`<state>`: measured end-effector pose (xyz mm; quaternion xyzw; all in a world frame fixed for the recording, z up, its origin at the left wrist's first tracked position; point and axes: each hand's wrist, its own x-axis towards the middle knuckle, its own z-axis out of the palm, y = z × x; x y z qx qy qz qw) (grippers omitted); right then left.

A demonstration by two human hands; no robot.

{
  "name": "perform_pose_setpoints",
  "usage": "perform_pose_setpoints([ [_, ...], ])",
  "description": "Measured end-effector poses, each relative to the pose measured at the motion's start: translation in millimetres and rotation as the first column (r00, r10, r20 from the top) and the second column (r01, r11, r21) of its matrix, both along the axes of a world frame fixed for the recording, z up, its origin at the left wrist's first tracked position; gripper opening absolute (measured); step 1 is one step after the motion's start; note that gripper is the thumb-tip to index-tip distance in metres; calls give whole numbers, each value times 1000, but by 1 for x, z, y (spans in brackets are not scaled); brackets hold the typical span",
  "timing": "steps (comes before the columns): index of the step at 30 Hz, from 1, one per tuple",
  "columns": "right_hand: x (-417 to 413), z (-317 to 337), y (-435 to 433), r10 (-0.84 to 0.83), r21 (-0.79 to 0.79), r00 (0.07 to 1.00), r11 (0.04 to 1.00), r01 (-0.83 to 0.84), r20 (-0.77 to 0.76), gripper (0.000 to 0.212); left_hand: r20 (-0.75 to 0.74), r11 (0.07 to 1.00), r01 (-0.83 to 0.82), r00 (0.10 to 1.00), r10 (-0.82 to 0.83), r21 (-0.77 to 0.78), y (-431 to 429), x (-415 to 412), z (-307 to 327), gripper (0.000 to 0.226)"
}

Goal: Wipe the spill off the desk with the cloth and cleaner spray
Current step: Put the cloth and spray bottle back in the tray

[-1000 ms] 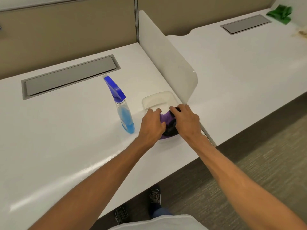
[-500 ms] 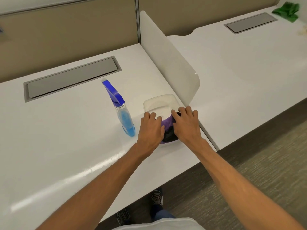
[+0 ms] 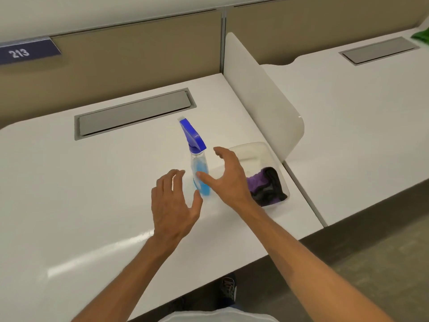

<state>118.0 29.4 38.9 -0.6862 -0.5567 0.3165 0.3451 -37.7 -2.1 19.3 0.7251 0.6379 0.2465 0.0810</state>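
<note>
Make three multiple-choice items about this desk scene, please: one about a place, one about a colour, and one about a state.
1. Where does the purple and black cloth lie?
A. In the clear tray, at its near end
B. On the floor
C. On top of the spray bottle

2. What colour is the trigger head of the spray bottle?
A. Red
B. Blue
C. Yellow

3. What is the state of the two hands?
A. Both grip the cloth
B. The left hand holds the bottle up in the air
C. Both are open and hold nothing

Answers:
1. A: the cloth is bunched inside the tray, beside the white divider.
2. B: the trigger head is blue, above clear plastic with blue liquid.
3. C: the left hand and the right hand have spread fingers on either side of the upright bottle, which stands on the desk.
</note>
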Motion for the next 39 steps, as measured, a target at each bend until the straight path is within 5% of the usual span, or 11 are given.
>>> perform_pose_setpoints([
  [5, -46, -14, 25, -75, -6, 966, 997, 76, -248, 77, -25, 989, -41, 999, 38, -145, 9, -17, -12, 80],
  [8, -66, -24, 33, -178, 42, 905, 977, 210, -386, 50, -25, 983, -57, 998, 54, -175, 10, -22, -14, 87],
  [14, -66, -23, 42, -323, 91, 815, 906, 413, -480, 34, -9, 978, -50, 999, 50, -202, 11, -22, -10, 86],
  [22, -3, 35, 37, -220, 347, 914, 874, 340, -340, 17, 7, 974, 7, 1000, -5, -225, 15, -16, -4, 84],
  [26, 43, 61, 43, -163, 429, 948, 862, 272, -273, 28, 13, 970, 26, 1000, -23, -241, 20, -3, -4, 83],
  [33, 93, 40, 63, -203, 400, 975, 889, 224, -94, 30, 7, 970, 73, 997, -74, -230, 27, 23, -9, 85],
  [39, 108, -2, 76, -131, 373, 986, 914, 159, -98, 26, -25, 959, 68, 997, -78, -275, 34, 47, -16, 89],
])
